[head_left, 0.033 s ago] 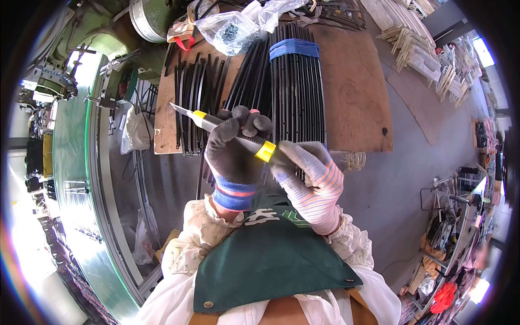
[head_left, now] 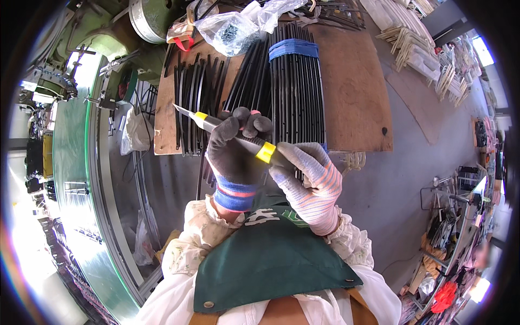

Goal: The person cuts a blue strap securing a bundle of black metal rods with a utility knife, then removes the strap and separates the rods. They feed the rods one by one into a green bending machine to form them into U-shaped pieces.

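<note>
A utility knife [head_left: 249,145] with grey body and yellow bands is held above the near edge of a wooden board. Its blade points up and to the left. My left hand [head_left: 233,149], in a dark-palmed glove with a blue cuff, is closed around the knife's middle. At the knife's rear end, the thumb and fingers of my right hand [head_left: 310,181], in a striped glove, pinch around the dark tip. Behind the hands lies a bundle of black perforated metal strips [head_left: 297,92], bound by a blue band [head_left: 293,49]. Loose black strips [head_left: 197,103] lie to its left.
The strips rest on the wooden board [head_left: 355,92]. A clear plastic bag [head_left: 227,35] of small dark parts sits at its far side. Green machinery [head_left: 103,24] stands at far left, and a cluttered rack [head_left: 449,216] at right.
The knife has shifted very slightly to the right. My right thumb and fingers have parted a little, showing more of the knife's dark rear end.
</note>
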Available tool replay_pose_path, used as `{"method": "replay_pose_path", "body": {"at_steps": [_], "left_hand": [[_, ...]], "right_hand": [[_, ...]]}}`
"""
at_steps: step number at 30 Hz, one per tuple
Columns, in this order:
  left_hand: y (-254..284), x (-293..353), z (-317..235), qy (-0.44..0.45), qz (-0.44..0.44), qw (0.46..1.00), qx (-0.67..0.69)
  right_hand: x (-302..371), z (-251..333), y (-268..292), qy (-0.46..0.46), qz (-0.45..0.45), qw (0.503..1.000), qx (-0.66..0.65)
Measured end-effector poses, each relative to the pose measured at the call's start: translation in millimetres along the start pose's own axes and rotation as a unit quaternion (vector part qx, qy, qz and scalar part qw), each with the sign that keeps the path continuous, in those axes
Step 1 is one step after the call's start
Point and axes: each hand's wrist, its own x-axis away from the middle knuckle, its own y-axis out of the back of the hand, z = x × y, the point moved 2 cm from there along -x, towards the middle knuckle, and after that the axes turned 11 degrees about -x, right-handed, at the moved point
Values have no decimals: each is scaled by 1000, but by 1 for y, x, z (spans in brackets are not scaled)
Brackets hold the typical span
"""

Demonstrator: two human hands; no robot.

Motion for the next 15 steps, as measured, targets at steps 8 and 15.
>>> {"method": "replay_pose_path", "body": {"at_steps": [8, 15], "left_hand": [[7, -7, 1, 59, 38, 993, 91], [1, -8, -1, 12, 99, 992, 75]], "right_hand": [[5, 0, -5, 95, -46, 992, 62], [1, 7, -8, 99, -31, 990, 97]]}}
